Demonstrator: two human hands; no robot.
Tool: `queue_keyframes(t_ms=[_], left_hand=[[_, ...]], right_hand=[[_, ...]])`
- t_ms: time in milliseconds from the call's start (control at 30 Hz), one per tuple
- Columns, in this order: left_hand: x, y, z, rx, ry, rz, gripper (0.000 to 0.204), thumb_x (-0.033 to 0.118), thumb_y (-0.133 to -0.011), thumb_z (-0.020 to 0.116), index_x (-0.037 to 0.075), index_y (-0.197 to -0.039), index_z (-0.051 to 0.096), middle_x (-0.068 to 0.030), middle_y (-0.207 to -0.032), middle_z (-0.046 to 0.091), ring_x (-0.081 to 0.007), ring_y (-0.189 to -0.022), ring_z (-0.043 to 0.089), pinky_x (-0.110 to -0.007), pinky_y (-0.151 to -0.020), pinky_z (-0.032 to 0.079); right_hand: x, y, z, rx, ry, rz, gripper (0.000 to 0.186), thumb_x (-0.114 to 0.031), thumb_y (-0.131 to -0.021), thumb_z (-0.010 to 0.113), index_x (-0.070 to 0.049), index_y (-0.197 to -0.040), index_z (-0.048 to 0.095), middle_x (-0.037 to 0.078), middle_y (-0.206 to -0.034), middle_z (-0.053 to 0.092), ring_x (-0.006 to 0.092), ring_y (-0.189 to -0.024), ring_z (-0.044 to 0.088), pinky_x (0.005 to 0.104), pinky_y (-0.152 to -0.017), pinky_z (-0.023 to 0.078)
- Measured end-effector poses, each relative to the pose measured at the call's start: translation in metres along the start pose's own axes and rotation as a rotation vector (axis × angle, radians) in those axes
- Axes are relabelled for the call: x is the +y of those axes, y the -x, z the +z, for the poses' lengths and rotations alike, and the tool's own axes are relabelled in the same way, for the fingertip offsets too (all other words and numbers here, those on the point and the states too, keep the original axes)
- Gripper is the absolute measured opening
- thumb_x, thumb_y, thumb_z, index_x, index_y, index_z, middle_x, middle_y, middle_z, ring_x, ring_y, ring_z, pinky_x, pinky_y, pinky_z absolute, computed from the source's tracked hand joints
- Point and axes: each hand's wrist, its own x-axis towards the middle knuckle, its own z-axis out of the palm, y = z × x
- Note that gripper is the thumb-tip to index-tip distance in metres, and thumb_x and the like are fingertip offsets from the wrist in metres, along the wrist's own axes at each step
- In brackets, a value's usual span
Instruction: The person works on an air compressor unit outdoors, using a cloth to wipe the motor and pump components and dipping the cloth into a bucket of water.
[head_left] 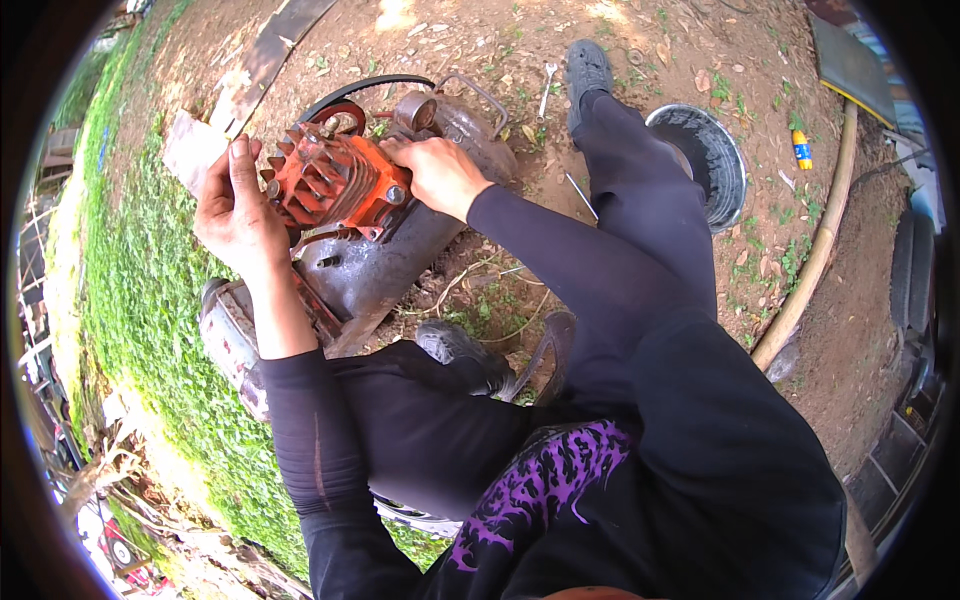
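Outside, brown dirt (610, 290) with dry leaves covers the ground, and green grass (150, 300) grows at nine o'clock. A bent wooden pole (822, 250) lies at three o'clock. At two o'clock stands a black bucket (737, 190), with a small yellow bottle (801, 150) past it.

The red metal block (335, 185), with its fins, is at ten o'clock. It sits on a rusty gray tank (375, 265), in front of the person. A black belt (365, 83) curves at eleven o'clock, past the block.

The left hand (240, 205) is at ten o'clock, by the block's left side. Its thumb points up, close to the fingers, but I cannot tell if it pinches anything. The right hand (435, 170) is a bit before twelve o'clock. Its fingers curl over the block's far right corner; I cannot tell if they hold something small.

The work looks partway along to me. The block is on the tank, and a silver bolt (397, 194) sits in one corner. I cannot see if it is tight, so what is left is hard to say. A wrench (547, 90) lies on the dirt just past twelve, with no hand on it.
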Motion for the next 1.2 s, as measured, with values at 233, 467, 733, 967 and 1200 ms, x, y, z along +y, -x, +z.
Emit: queue_keyframes(t_ms=[233, 467, 733, 967, 1200], left_hand=[[0.004, 0.0, -0.002, -0.043, -0.018, -0.073, 0.036, 0.028, -0.103, 0.067, -0.005, -0.117, 0.074, -0.0133, -0.107, 0.078, -0.0173, -0.104, 0.071, -0.031, -0.1, 0.05], [-0.005, -0.005, 0.0, -0.025, 0.006, -0.014, 0.036, 0.028, -0.103, 0.067, -0.004, -0.116, 0.075, -0.012, -0.104, 0.079, -0.0158, -0.102, 0.072, -0.029, -0.097, 0.051], [-0.003, -0.006, 0.001, -0.001, 0.037, -0.002, 0.031, 0.029, -0.1, 0.071, -0.001, -0.106, 0.077, -0.0087, -0.098, 0.078, -0.0109, -0.084, 0.065, -0.026, -0.079, 0.048], [-0.005, -0.004, 0.002, 0.026, 0.066, -0.001, 0.032, 0.031, -0.1, 0.072, 0.0, -0.105, 0.078, -0.0086, -0.096, 0.079, -0.0086, -0.081, 0.066, -0.023, -0.071, 0.049], [-0.003, -0.002, 0.001, 0.01, 0.078, -0.026, 0.034, 0.029, -0.101, 0.07, -0.003, -0.11, 0.076, -0.0116, -0.1, 0.078, -0.012, -0.089, 0.069, -0.026, -0.081, 0.05]], right_hand=[[0.002, 0.001, -0.005, -0.096, 0.323, 0.069, 0.03, -0.016, -0.103, 0.047, -0.004, -0.111, 0.073, 0.018, -0.101, 0.076, 0.0341, -0.092, 0.075, 0.0469, -0.078, 0.061], [-0.004, -0.01, -0.003, -0.14, 0.273, 0.078, 0.032, -0.02, -0.106, 0.043, -0.003, -0.108, 0.07, 0.019, -0.09, 0.075, 0.0365, -0.082, 0.075, 0.0488, -0.07, 0.06], [0.015, -0.008, 0.01, 0.183, 0.162, -0.191, 0.033, -0.02, -0.105, 0.044, -0.004, -0.118, 0.07, 0.021, -0.097, 0.075, 0.0365, -0.083, 0.075, 0.049, -0.074, 0.06], [0.011, -0.008, 0.003, -0.214, 0.393, 0.138, 0.032, -0.018, -0.103, 0.046, -0.004, -0.104, 0.074, 0.018, -0.089, 0.076, 0.0334, -0.079, 0.076, 0.0469, -0.072, 0.061], [0.012, 0.014, 0.005, -0.157, 0.461, 0.034, 0.024, -0.012, -0.094, 0.053, 0.0, -0.1, 0.073, 0.019, -0.095, 0.076, 0.0318, -0.092, 0.075, 0.0434, -0.073, 0.062]])
